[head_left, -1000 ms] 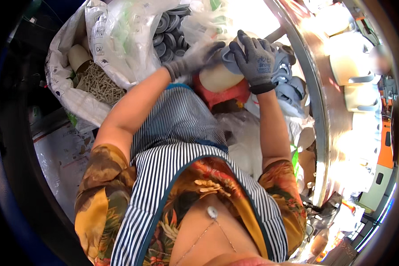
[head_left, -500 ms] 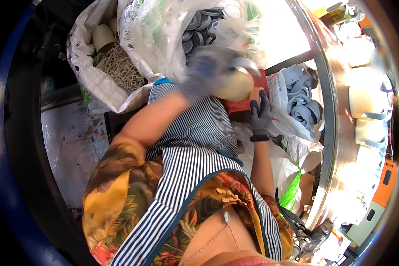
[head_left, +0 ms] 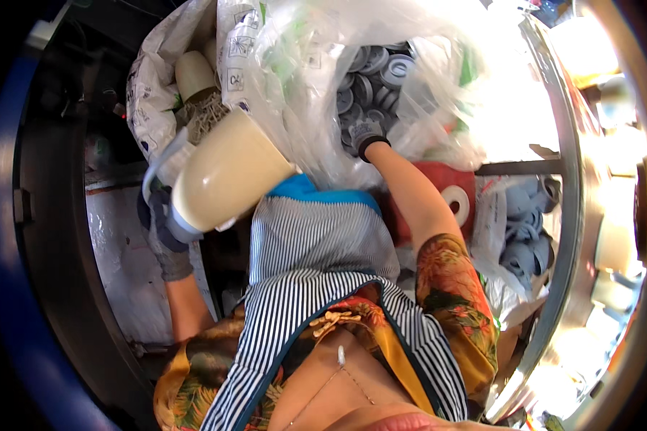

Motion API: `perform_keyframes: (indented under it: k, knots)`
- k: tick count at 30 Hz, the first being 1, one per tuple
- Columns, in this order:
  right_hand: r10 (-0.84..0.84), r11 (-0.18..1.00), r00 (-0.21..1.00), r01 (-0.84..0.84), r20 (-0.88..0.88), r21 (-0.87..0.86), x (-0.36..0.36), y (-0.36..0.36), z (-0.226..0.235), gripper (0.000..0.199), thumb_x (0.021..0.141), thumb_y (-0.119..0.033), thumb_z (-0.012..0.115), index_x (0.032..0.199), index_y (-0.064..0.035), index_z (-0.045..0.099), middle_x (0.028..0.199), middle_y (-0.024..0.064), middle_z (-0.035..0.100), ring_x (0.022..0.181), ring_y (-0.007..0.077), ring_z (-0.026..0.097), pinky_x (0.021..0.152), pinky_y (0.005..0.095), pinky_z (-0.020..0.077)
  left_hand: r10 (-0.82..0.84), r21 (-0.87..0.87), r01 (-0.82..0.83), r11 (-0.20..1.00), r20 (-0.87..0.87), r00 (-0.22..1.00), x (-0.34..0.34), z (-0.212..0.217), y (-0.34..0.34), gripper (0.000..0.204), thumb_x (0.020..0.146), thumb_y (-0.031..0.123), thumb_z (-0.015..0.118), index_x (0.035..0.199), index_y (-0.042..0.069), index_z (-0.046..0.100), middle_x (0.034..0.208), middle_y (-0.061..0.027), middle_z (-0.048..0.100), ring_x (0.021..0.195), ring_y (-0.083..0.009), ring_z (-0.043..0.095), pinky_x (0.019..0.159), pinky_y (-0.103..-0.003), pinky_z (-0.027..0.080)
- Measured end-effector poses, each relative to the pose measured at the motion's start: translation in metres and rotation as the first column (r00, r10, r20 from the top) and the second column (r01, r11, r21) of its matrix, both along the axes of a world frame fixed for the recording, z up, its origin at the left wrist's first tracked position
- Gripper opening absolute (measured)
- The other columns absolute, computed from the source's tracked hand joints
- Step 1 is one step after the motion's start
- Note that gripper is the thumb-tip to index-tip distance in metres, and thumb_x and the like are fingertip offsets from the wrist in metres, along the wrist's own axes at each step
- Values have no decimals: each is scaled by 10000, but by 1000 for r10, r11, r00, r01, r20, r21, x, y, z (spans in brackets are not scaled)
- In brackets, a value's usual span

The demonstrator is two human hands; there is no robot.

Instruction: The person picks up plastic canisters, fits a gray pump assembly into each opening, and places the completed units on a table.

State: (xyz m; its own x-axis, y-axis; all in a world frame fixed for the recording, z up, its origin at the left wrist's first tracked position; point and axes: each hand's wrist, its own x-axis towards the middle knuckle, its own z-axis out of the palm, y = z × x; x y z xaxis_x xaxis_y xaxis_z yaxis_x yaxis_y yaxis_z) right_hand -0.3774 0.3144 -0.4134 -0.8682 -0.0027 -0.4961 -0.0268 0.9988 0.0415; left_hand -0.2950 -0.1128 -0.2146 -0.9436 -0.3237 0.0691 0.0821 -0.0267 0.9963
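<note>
My gloved left hand (head_left: 162,226) is closed around the grey end of a cream plastic jug (head_left: 230,169). The jug is tilted, its light grey-blue handle (head_left: 162,161) rising on the left beside the hand. My gloved right hand (head_left: 367,136) reaches down into a clear plastic bag (head_left: 302,108) among round grey lids (head_left: 363,90). Its fingertips are lost among the lids, so whether they grip one is hidden.
At the upper left, a white sack (head_left: 147,108) holds a cream cup (head_left: 195,75) and shredded beige strips. A red object (head_left: 431,183) with a white ring stands by my right forearm. Grey-blue handles (head_left: 528,230) fill a bag beside the metal frame (head_left: 571,194) on the right.
My left hand has swung left, away from the red object, with the jug. My right hand has left the red object's side and gone up into the bag of lids.
</note>
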Motion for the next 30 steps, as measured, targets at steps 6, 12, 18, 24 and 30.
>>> perform_keyframes:
  k: [6, 12, 18, 24, 30]
  knots:
    - [-870, 305, 380, 916, 315, -261, -61, -10, -109, 601, 891, -476, 517, 1368, -110, 498, 1404, 117, 508, 1267, 272, 512, 1012, 377, 429, 25, -16, -23, 1000, 123, 992, 4, -5, 7, 299, 1012, 216, 491, 1235, 17, 511, 1022, -60, 616, 962, -168, 593, 880, -329, 493]
    - [-986, -9, 73, 872, 148, -489, -72, 18, -227, 834, 746, -584, 677, 1380, -92, 453, 1336, 169, 552, 1184, 289, 561, 964, 372, 456, -30, -89, 48, 995, 193, 981, -28, -19, 14, 328, 991, 178, 500, 1269, 4, 506, 917, -50, 529, 969, -177, 549, 935, -354, 447]
    - [-717, 680, 616, 515, -327, -522, -27, -28, 20, 675, 786, -374, 632, 1351, -55, 447, 1184, 217, 611, 1134, 382, 548, 981, 464, 426, -51, -40, 57, 998, 131, 990, -6, -28, 13, 330, 992, 186, 522, 1271, 11, 496, 960, -54, 545, 963, -167, 538, 915, -333, 442]
    - [-764, 632, 380, 279, -521, -723, 188, 28, 194, 537, 805, -117, 604, 1332, -49, 524, 1155, 164, 663, 1061, 299, 645, 934, 414, 483, -135, 44, 133, 990, 42, 990, 11, 6, 29, 361, 990, 256, 541, 1216, -23, 504, 965, -81, 582, 941, -205, 575, 894, -387, 480]
    - [-285, 825, 563, 556, -776, 100, 261, 69, 159, 509, 819, -160, 609, 1323, -127, 541, 1341, 156, 527, 1159, 357, 564, 973, 423, 464, -384, 396, 350, 849, 6, 923, 29, -8, 42, 221, 999, 207, 520, 1076, 2, 547, 999, -56, 578, 954, -179, 557, 852, -317, 465]
